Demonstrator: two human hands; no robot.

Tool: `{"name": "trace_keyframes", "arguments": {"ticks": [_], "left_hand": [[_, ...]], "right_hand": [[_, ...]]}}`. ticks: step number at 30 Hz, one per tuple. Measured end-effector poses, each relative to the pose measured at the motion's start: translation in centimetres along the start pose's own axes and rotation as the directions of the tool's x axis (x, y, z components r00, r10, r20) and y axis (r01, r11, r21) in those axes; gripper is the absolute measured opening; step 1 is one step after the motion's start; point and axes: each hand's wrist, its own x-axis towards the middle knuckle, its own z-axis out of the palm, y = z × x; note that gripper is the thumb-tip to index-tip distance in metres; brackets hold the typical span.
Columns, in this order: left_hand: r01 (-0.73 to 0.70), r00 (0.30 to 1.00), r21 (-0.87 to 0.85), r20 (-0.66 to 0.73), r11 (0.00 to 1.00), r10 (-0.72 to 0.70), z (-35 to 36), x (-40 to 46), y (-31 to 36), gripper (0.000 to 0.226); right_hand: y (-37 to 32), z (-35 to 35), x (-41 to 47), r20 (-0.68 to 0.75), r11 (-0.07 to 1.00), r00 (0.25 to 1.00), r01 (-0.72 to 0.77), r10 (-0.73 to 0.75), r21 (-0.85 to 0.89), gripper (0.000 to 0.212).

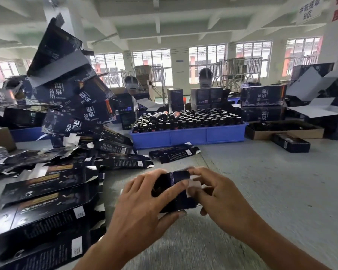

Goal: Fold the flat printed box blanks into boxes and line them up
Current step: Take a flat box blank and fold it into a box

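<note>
Gripping a dark printed box (174,191), left hand (144,203) and right hand (217,193) clamp its sides; far behind, a blue tray (187,136) holds capped bottles (195,118).

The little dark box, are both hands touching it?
Touching. The head view shows the left hand gripping the little dark box, with the right hand pinching its end flap.
</note>
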Motion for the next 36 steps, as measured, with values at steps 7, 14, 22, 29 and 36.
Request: {"name": "trace_keyframes", "arguments": {"ticks": [7, 14, 22, 29, 36], "left_hand": [[0.019, 0.999, -0.076, -0.040, 0.997, -0.022, 0.2, 0.0, -0.3, 0.068], [0.053, 0.998, -0.096, -0.032, 0.994, -0.056, -0.3, -0.1, -0.4, 0.061], [0.061, 0.998, -0.143, 0.008, 0.988, -0.060, 0.1, -0.4, -0.6, 0.057], [0.075, 0.997, -0.147, -0.011, 0.986, -0.077, 0.0, -0.4, -0.3, 0.059], [0.111, 0.994, -0.161, 0.016, 0.981, -0.110, 0.1, -0.5, -0.8, 0.049]], "right_hand": [[-0.1, 0.2, -0.2, -0.040, 0.980, 0.990, 0.127, -0.135, -0.155, 0.040], [0.2, 0.6, -0.4, -0.078, 0.967, 0.980, 0.165, -0.183, -0.192, 0.054], [0.0, 1.0, -0.7, -0.115, 0.948, 0.966, 0.197, -0.231, -0.250, 0.037], [-0.1, 1.0, -0.5, -0.095, 0.922, 0.961, 0.219, -0.260, -0.319, 0.029], [-0.5, -0.1, -0.7, 0.120, 0.999, 0.993, 0.014, -0.008, -0.050, 0.058]]}}
